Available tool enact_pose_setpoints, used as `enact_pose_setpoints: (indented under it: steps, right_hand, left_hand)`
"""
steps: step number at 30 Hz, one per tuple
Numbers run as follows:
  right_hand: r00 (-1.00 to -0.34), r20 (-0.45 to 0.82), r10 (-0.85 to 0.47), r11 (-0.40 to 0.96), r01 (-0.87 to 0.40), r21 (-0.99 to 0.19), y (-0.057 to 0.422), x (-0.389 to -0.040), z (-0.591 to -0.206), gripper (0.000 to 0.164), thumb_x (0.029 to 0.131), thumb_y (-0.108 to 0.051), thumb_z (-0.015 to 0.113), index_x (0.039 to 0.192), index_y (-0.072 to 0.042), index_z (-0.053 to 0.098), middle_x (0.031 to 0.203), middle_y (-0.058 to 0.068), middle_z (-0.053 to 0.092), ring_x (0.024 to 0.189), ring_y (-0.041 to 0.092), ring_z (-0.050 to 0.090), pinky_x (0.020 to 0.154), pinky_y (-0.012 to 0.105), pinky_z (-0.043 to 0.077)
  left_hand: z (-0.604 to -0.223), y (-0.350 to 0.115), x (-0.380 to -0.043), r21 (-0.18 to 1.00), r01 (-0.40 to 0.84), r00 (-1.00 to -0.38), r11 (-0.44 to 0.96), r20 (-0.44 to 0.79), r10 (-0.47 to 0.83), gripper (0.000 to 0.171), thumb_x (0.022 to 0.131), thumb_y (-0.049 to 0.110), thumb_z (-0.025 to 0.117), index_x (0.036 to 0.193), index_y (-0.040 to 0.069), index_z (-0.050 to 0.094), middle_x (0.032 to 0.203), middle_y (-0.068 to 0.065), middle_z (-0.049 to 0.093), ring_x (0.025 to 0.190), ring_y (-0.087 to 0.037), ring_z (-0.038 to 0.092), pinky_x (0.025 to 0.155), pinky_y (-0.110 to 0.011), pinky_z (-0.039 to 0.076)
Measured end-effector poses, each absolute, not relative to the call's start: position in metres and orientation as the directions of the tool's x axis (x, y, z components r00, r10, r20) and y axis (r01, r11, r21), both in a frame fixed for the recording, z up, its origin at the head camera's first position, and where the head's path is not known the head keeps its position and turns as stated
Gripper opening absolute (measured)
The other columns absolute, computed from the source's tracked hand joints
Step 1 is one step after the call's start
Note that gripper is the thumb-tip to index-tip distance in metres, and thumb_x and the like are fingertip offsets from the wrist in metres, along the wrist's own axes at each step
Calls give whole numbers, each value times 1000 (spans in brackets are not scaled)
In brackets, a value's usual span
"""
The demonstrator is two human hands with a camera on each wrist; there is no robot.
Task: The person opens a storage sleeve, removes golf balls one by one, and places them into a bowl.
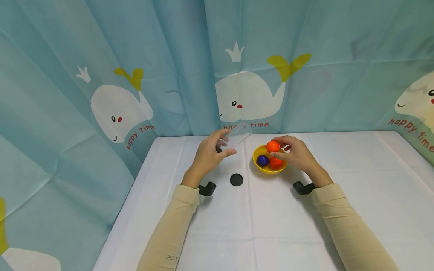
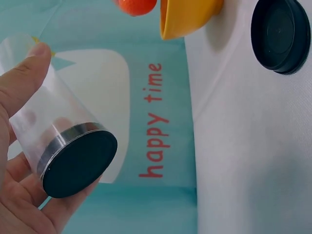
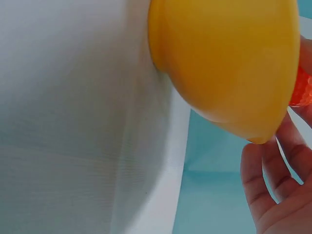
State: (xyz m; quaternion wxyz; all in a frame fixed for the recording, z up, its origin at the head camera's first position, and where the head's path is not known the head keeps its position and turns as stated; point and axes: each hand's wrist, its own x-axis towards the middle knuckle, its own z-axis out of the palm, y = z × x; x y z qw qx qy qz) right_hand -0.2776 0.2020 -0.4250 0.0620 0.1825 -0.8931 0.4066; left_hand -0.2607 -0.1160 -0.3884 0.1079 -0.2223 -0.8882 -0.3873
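Note:
My left hand (image 1: 207, 153) holds a clear plastic cylinder (image 1: 239, 134), tilted above the table. In the left wrist view, the thumb lies on one side of the cylinder (image 2: 68, 105) and the other fingers are behind it. Its black end (image 2: 80, 165) has a silvery band. Over the yellow bowl (image 1: 268, 171), my right hand (image 1: 298, 153) pinches an orange ball (image 1: 272, 146) between thumb and fingers. A dark blue ball (image 1: 262, 160) and another orange ball (image 1: 275, 163) lie inside the bowl. The right wrist view shows mostly the bowl's outer side (image 3: 229, 63), which hides part of the hand.
A round black lid (image 1: 236, 180) lies on the white-covered table (image 1: 234, 233), between the forearms and in front of the bowl. Behind the table hangs a blue curtain (image 1: 190, 67) printed with whales. Each wrist wears a black camera mount.

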Motion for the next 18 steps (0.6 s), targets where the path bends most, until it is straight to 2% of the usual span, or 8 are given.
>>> enact_pose_setpoints:
  steps: [3,9,15,18]
  right_hand:
    - [-921,271,-280,618,-389,-683,202,-278,-427,42,88,-19,82,125,-5,69,123,17,67,109,33,55,93,53,48]
    - [-926,261,-273,646,-378,-663,203,-279,-430,44,88,-23,83,125,-5,69,117,16,64,111,34,51,94,49,47]
    - [-942,210,-263,662,-335,-671,201,-279,-433,46,89,-26,82,127,-5,68,121,18,62,116,37,48,95,51,46]
    - [-946,195,-259,672,-321,-668,201,-279,-434,45,89,-25,81,127,-5,67,123,19,62,116,38,48,95,51,46]
  left_hand:
    - [-390,-116,-261,639,481,-877,601,369,309,68,87,35,81,147,21,52,124,-5,66,108,-20,71,92,-42,58]
    - [-394,-116,-262,639,503,-864,582,393,314,67,89,35,80,147,20,51,124,-6,66,108,-20,72,90,-40,59]
    - [-396,-116,-263,635,533,-846,559,412,338,64,91,29,79,145,11,52,123,-12,65,109,-24,72,88,-42,60]
    - [-396,-115,-263,633,529,-849,565,403,343,60,93,29,78,143,9,52,124,-10,65,113,-24,70,90,-41,59]
